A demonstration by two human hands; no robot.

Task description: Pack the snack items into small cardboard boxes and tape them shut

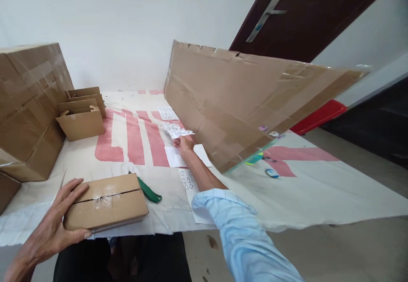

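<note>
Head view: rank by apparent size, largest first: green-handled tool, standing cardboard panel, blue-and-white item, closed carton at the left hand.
1. Standing cardboard panel
2. Closed carton
3. Green-handled tool
4. Blue-and-white item
Apparent size only; the carton sits nearer the camera than the panel.

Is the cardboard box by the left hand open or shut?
Shut. The box has its top flaps lying flat, with clear tape across the seam.

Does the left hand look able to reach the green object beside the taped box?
Probably yes, from above: the taped box lies between the left hand and the green object, blocking the direct way.
</note>
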